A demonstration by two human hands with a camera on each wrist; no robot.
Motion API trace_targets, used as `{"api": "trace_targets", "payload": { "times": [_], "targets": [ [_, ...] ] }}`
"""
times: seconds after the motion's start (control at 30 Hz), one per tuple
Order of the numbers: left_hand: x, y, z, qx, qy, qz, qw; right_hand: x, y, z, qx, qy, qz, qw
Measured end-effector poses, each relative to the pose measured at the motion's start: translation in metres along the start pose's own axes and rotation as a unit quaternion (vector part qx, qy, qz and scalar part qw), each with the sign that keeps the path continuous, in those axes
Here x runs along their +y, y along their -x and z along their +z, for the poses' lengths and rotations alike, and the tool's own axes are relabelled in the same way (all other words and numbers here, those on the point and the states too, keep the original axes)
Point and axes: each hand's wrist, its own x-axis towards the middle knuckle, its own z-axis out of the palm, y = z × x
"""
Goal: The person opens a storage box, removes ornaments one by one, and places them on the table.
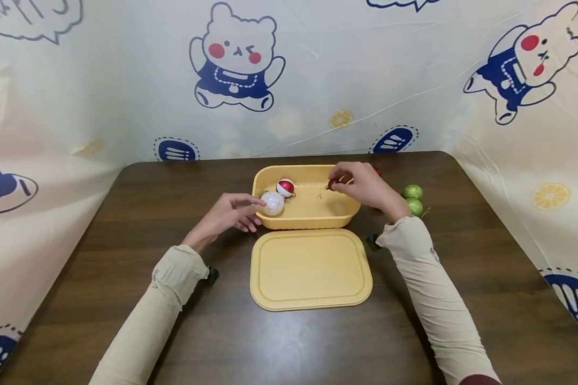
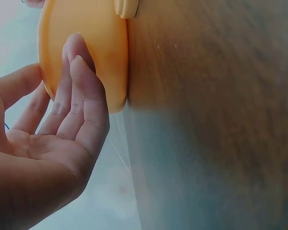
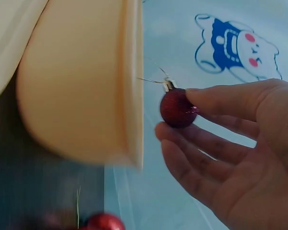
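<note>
A yellow box [image 1: 308, 220] stands open on the brown table, with its lid [image 1: 310, 270] lying flat in front of it. My right hand [image 1: 341, 179] hovers over the box's right side and pinches a small red glitter ball [image 1: 332, 184]; the right wrist view shows that ball [image 3: 177, 108] between thumb and fingers, beside the box wall [image 3: 81, 81]. My left hand [image 1: 251, 209] has relaxed, straight fingers against the box's left front corner. They touch a white ball [image 1: 272, 203]. A red-and-white ball [image 1: 285, 187] lies inside the box.
Two green glitter balls [image 1: 412, 191] [image 1: 415, 206] sit on the table [image 1: 173, 187] right of the box. Another red ball [image 1: 377, 171] peeks out behind my right hand. A cartoon-print curtain [image 1: 289, 80] closes off the back and both sides.
</note>
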Motion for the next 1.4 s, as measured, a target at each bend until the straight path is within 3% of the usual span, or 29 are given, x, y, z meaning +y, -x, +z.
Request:
{"api": "trace_targets", "payload": {
  "times": [0.2,0.43,0.73,1.4],
  "targets": [
    [0.0,0.0,-0.001,0.002,-0.002,0.003,1.0,0.023,0.018,-0.022,0.057,0.016,0.035,0.998],
    [-0.001,-0.001,-0.001,-0.002,-0.002,0.006,1.0,0.056,0.036,-0.039,0.088,0.022,0.091,0.992],
    [-0.003,-0.002,-0.002,0.004,-0.003,0.001,1.0,0.083,0.029,-0.022,0.092,0.035,0.129,0.987],
    [-0.002,-0.002,0.0,0.003,0.001,-0.002,1.0,0.096,0.024,0.003,0.088,0.118,0.172,0.974]
  ]
}}
